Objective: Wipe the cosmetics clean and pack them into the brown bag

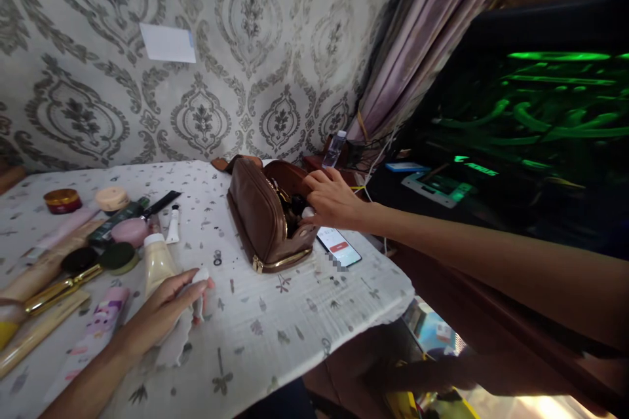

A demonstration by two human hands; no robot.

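A brown leather cosmetic bag stands unzipped on the patterned white tablecloth, with dark items inside that I cannot make out. My right hand reaches to its opening from the right, fingers curled at the rim. Something small and white shows by those fingertips; its kind is unclear. Lower left, my left hand is closed on a crumpled white tissue that hangs down toward the cloth. Just behind that hand lies a cream tube with a white cap.
Jars, tubes, a black comb and a gold-handled brush crowd the table's left side. A lit phone lies right of the bag; a clear bottle stands behind. A green-lit computer case is at right.
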